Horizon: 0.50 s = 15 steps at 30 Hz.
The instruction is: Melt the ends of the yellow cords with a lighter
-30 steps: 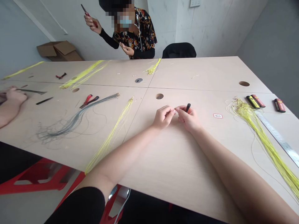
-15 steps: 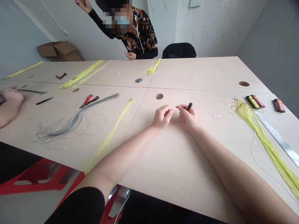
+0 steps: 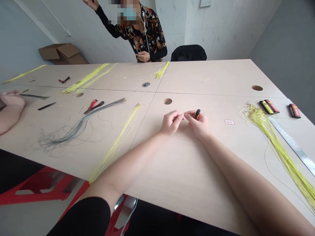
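Observation:
Near the middle of the wooden table [image 3: 172, 170], my left hand [image 3: 170, 122] pinches something tiny and yellowish, too small to make out. My right hand [image 3: 199, 124] meets it fingertip to fingertip and is closed around a dark pen-like tool [image 3: 197, 114] with an orange part, its black end pointing up. To the left of my left forearm lies a bundle of yellow strings [image 3: 123, 134]. A larger yellow bundle [image 3: 278, 146] is spread to the right of my right arm. A small red-edged label [image 3: 229, 122] lies to the right of my right hand.
Grey strings [image 3: 81, 123] and red-handled pliers [image 3: 94, 105] lie left. Batteries [image 3: 270, 107] and a metal ruler [image 3: 292, 142] are at right. A person [image 3: 147, 32] is across the table; another person's hand [image 3: 13, 100] is at far left. The table has round holes [image 3: 168, 101].
The tool in my right hand has tilted more upright and shifted slightly left. My left hand has barely moved. The person opposite has leaned up and brought the lower hand closer to the body.

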Tool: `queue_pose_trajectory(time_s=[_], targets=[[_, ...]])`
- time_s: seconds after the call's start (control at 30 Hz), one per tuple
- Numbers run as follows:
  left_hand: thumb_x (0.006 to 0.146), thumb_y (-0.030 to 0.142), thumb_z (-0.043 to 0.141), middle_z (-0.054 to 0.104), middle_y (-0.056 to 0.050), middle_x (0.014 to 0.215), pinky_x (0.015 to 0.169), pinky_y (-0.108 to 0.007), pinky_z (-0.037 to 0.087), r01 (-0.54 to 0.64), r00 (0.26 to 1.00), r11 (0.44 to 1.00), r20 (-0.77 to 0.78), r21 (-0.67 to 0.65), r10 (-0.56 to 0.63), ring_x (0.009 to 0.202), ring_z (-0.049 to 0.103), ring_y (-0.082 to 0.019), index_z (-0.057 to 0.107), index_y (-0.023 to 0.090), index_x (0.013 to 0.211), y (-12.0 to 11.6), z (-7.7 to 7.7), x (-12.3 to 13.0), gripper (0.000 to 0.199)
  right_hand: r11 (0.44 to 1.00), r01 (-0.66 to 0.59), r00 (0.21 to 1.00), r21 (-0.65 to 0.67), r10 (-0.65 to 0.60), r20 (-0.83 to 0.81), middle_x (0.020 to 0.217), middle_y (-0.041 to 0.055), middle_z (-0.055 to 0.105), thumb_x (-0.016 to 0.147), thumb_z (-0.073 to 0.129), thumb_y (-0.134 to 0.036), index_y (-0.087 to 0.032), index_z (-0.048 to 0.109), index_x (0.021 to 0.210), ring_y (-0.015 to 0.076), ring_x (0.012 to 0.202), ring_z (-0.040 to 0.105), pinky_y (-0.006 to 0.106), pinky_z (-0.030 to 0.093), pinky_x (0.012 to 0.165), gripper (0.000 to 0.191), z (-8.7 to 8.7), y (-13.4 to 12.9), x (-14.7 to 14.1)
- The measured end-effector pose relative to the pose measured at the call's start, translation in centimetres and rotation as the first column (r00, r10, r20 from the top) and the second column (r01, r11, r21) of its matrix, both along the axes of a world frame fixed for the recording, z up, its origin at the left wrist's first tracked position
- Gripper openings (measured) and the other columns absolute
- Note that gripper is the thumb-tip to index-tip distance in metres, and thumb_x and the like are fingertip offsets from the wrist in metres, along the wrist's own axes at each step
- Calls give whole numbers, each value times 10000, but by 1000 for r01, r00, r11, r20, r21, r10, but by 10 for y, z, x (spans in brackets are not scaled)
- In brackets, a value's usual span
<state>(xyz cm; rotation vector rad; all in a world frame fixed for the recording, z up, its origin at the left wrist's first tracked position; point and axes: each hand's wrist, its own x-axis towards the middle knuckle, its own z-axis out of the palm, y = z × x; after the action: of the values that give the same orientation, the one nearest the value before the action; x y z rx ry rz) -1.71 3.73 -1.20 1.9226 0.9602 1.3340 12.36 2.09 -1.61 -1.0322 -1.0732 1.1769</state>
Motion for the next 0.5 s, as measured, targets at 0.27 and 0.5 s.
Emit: queue_pose_trajectory(time_s=[0.27, 0.5], targets=[[883, 422, 495, 504, 4, 570, 513, -244, 329, 12, 1000, 1000, -20, 14, -12, 527, 418, -94, 544, 159, 625, -1, 1, 0, 372, 1000, -1, 1000, -11, 1, -7, 488, -62, 395, 694, 710, -428, -174, 609, 741, 62, 433, 317, 240, 258, 441, 277, -2, 2, 0], [876, 378, 502, 510, 10, 578, 525, -235, 341, 13, 1000, 1000, -29, 13, -12, 533, 430, -89, 539, 158, 625, -1, 1, 0, 336, 1000, -14, 1000, -5, 14, 4, 499, -56, 396, 705, 701, -441, -163, 607, 724, 60, 441, 324, 239, 262, 442, 294, 2, 0, -1]])
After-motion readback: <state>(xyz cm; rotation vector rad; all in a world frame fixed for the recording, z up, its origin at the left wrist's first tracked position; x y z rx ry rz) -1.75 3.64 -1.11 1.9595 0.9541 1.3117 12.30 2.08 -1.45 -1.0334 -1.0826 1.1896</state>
